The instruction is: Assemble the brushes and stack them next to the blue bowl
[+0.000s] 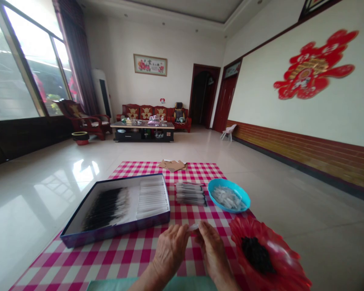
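Note:
My left hand (172,246) and my right hand (211,248) meet over the front of the checked cloth, fingers closed in a pinch. Between their fingertips is a small translucent plastic piece (193,227); its ends are hidden by the fingers. Just beyond lies a row of slim pen-like sticks (190,194), clear with dark ends. Right of them, a blue bowl (245,193) holds small clear plastic pieces (227,198). A red flower-shaped bowl (286,258) beside my right hand has small black pieces (257,252) in it.
On the left lies a shallow box (118,235) with black thin sticks (104,208) and white tubes (152,198). Torn cardboard (172,165) rests at the far edge of the checked cloth (133,258). Farther off are a low table (142,126) and a wooden sofa (154,112).

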The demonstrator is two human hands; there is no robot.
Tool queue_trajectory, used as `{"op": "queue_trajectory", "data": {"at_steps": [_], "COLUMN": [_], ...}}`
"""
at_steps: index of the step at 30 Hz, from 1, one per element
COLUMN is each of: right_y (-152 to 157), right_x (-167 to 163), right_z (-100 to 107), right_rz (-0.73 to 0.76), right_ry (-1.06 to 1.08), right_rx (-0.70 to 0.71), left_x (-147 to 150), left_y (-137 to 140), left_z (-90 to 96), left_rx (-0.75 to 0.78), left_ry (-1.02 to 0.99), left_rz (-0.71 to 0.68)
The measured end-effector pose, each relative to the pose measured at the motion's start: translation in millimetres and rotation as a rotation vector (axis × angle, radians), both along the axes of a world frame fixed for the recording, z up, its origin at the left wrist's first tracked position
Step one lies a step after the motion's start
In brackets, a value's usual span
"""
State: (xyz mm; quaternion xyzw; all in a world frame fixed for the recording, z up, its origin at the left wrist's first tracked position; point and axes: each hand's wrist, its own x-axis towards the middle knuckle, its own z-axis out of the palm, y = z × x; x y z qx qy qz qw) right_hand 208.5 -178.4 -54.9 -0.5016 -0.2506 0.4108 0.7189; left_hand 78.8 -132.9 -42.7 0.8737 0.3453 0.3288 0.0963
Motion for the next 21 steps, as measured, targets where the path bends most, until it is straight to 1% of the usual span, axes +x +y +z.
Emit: {"op": "queue_trajectory", "data": {"at_steps": [2, 4, 6, 7, 8, 9, 10, 12, 14, 15, 16, 17, 18, 19, 20, 21], "right_y": [0, 0, 0, 0, -1, -2, -3, -7, -9, -10, -11, -11, -10, -9, -7, -5], "right_x": [-2, -3, -1, 1, 3, 5, 8, 13, 17, 18, 18, 17, 16, 14, 12, 9], "right_z": [0, 1, 3, 4, 6, 7, 9, 12, 15, 16, 17, 18, 18, 17, 15, 13], "right_rz": [-0.016, -0.015, -0.003, 0.006, 0.014, 0.019, 0.027, 0.063, 0.114, 0.15, 0.19, 0.226, 0.255, 0.272, 0.274, 0.26], "right_ry": [0.018, 0.029, 0.016, -0.009, -0.044, -0.086, -0.128, -0.194, -0.219, -0.215, -0.197, -0.168, -0.127, -0.076, -0.015, 0.047], "right_rx": [0.022, 0.053, 0.077, 0.08, 0.076, 0.068, 0.057, 0.046, 0.063, 0.078, 0.097, 0.118, 0.138, 0.153, 0.159, 0.157], "left_x": [0, 0, 1, 1, 1, 1, 0, -1, -3, -4, -4, -4, -3, -2, -1, 1], "left_y": [-1, -3, -3, -3, -2, 0, 2, 7, 11, 12, 13, 14, 14, 13, 13, 13], "left_z": [-2.0, -1.5, 1.5, 3.6, 5.9, 8.0, 9.8, 11.9, 12.0, 11.4, 10.6, 9.6, 8.6, 7.4, 6.1, 4.7], "left_rx": [0.05, 0.037, -0.056, -0.137, -0.245, -0.386, -0.561, -0.983, -1.386, -1.529, -1.611, -1.632, -1.591, -1.497, -1.358, -1.188], "left_ry": [0.023, 0.015, -0.036, -0.083, -0.141, -0.205, -0.273, -0.384, -0.433, -0.433, -0.431, -0.432, -0.442, -0.457, -0.473, -0.482], "left_rz": [0.02, 0.021, -0.014, -0.039, -0.076, -0.131, -0.195, -0.337, -0.444, -0.473, -0.488, -0.497, -0.498, -0.486, -0.455, -0.403]}}
